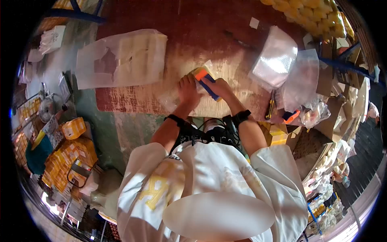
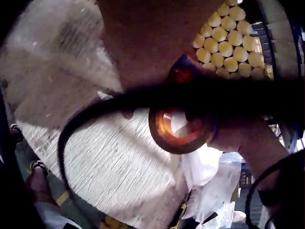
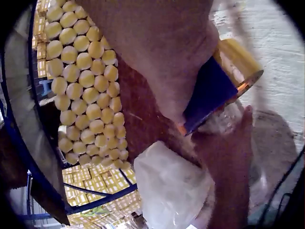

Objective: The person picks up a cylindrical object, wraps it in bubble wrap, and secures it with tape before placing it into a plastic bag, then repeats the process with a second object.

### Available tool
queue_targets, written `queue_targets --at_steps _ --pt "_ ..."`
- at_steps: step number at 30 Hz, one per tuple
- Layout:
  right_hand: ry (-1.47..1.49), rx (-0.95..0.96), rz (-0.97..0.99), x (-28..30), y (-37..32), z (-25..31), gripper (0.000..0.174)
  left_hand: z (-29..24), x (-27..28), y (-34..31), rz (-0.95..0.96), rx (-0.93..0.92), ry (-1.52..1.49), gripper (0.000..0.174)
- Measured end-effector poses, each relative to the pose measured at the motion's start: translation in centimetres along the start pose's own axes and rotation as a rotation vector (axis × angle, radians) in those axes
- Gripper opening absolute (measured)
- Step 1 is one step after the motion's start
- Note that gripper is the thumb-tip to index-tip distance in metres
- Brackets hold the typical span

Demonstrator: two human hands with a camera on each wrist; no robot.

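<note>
My right hand (image 1: 219,88) grips an orange-and-blue tape dispenser (image 1: 209,83), which carries a roll of amber tape (image 3: 237,62). Beside it my left hand (image 1: 188,90) lies over crumpled clear plastic (image 3: 224,119) on the worn tabletop, fingers stretched forward and close to the dispenser. In the right wrist view, the dispenser's blue side stands right above this plastic. The roll's round end faces the left wrist camera, where a dark strap crosses the picture and hides part of the hands.
A large translucent bag (image 1: 121,58) lies left on the red table (image 1: 193,24). Clear bags (image 1: 278,56) lie to the right, near a yellow-black cutter (image 1: 269,105). Stacked yellow rolls (image 1: 314,14) stand at the far right; taped boxes (image 1: 70,161) are on the left floor.
</note>
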State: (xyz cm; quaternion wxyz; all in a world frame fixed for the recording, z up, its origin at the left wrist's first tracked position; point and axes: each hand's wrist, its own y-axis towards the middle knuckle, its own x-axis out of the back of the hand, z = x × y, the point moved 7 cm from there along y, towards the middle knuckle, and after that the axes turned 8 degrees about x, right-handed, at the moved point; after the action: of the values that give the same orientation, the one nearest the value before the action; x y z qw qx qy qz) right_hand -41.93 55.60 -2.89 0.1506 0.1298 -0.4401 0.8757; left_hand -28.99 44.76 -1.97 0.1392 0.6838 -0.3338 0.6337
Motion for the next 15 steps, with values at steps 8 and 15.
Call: queue_targets --at_steps 8,15 --pt "0.102 -0.016 -0.024 0.0 -1.5 0.3 0.088 2.0 -3.4 4.9 0.667 -0.105 -0.165 0.105" --pt "0.095 -0.043 -0.094 -0.3 -1.0 -0.4 0.083 0.2 -3.1 0.1 -0.011 -0.109 0.006 0.096"
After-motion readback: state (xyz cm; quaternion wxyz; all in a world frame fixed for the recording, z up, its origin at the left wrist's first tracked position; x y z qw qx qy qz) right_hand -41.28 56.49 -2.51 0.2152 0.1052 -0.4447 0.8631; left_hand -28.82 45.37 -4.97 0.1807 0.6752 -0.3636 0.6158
